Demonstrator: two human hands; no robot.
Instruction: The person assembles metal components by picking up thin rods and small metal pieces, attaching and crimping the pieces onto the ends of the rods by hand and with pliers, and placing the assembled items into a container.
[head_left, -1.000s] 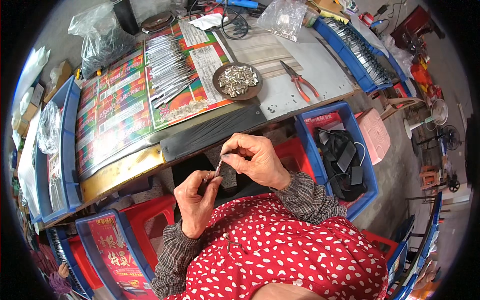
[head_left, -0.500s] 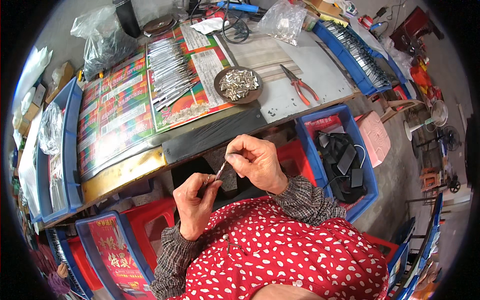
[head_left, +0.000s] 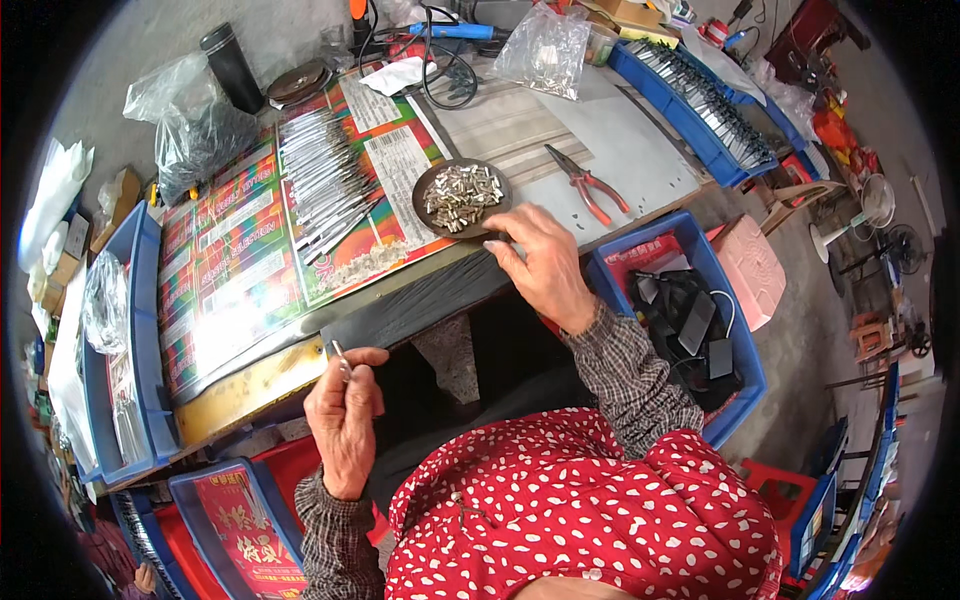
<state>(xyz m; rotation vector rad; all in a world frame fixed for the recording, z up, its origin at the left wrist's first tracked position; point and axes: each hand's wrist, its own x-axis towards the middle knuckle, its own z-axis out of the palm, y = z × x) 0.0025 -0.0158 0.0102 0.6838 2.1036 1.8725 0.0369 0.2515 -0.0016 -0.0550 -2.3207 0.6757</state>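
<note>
My left hand (head_left: 345, 415) is at the front edge of the table, thumb and fingers closed on a slim silvery metal piece (head_left: 341, 358) whose tip points up; the rest of it is hidden in the grip. My right hand (head_left: 545, 260) reaches over the table edge beside a round brown dish (head_left: 502, 172). Its thumb and forefinger are apart near the dish's right rim, with nothing visible between them. Many small silvery metal tubes (head_left: 460, 200) fill the dish. To its left lies a row of thin metal rods (head_left: 325, 175) on colourful printed card.
Red-handled pliers (head_left: 590, 187) lie right of the dish. Blue bins flank the table: a left bin (head_left: 152, 330), a back-right bin (head_left: 690, 105) of metal parts, and a lower-right bin (head_left: 745, 400) holding black items. A clear bag (head_left: 545, 50), a black cylinder (head_left: 232, 68) and cables stand behind.
My hands have parted. The left moved down and left with the slim metal piece; the right let go of it and moved up to the dish, its fingers opening.
</note>
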